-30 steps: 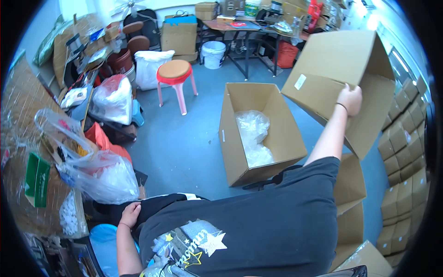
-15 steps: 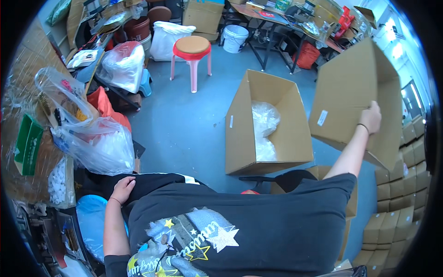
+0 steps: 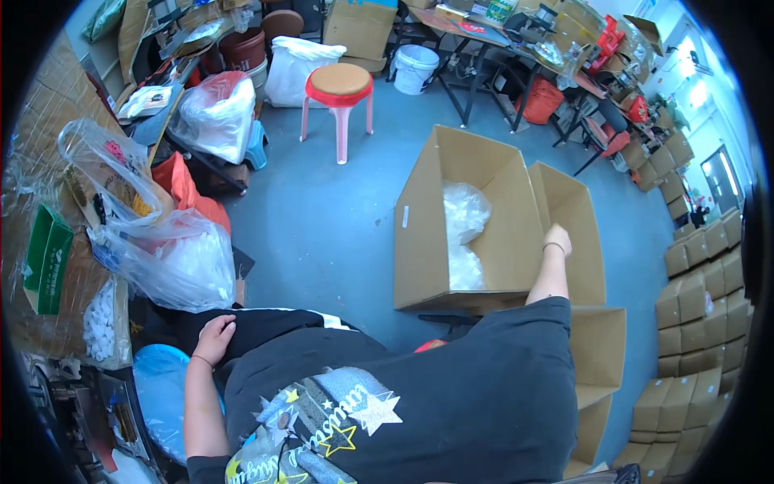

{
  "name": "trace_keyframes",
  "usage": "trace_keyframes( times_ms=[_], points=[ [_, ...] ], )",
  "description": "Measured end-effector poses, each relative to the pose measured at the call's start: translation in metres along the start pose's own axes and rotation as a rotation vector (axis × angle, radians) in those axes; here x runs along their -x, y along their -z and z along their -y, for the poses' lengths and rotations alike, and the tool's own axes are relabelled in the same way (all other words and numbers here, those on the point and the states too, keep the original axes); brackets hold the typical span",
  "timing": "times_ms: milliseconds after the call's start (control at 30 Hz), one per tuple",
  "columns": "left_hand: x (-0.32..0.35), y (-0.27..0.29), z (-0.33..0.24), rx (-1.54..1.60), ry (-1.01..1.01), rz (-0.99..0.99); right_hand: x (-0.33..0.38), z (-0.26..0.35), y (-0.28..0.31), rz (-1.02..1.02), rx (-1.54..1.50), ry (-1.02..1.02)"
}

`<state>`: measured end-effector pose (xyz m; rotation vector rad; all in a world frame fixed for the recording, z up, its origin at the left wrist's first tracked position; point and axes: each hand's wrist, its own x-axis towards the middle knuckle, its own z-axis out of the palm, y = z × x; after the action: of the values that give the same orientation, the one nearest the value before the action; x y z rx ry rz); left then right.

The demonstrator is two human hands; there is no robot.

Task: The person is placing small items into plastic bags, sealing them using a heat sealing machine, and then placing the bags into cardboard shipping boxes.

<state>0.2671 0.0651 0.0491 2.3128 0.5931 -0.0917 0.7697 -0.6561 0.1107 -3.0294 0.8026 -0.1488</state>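
Note:
My right hand [image 3: 556,240] is closed in a fist at the edge where two tall open cardboard boxes meet. It seems to grip the wall of the right-hand cardboard box [image 3: 582,242]; the fingertips are hidden. That box stands against the nearer cardboard box [image 3: 419,234], which has a small white label on its side. Clear plastic bags [image 3: 465,218] lie inside the nearer one. My left hand [image 3: 214,337] rests on my dark-trousered thigh with its fingers laid out, holding nothing.
More open boxes [image 3: 598,355] stand beside my right side, and stacked cartons [image 3: 693,315] line the far right. A pink-legged stool [image 3: 339,85] is ahead. Plastic bags [image 3: 181,258] and a green box [image 3: 48,262] crowd the left. A blue round tub [image 3: 161,395] sits by my left arm.
The large cardboard box that my right hand held up at the right has come down and left, beside the nearer box. My right arm has drawn inward; my left hand stays on my thigh.

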Motion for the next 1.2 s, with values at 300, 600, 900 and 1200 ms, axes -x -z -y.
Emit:
trace_keyframes(
  times_ms=[300,600,900,1200],
  points=[
    [-0.008,-0.004,0.001,-0.052,-0.057,-0.013,0.165,0.248,-0.083,0.446,-0.140,0.574],
    [0.004,-0.003,0.015,-0.039,-0.072,-0.053,0.248,0.268,-0.073,0.402,0.010,1.073],
    [0.002,0.001,0.016,-0.048,-0.115,-0.079,0.238,0.153,-0.015,0.558,0.335,1.170],
    [0.044,0.001,0.040,0.074,-0.187,-0.204,0.245,0.111,-0.002,0.469,0.857,1.183]
  ],
)
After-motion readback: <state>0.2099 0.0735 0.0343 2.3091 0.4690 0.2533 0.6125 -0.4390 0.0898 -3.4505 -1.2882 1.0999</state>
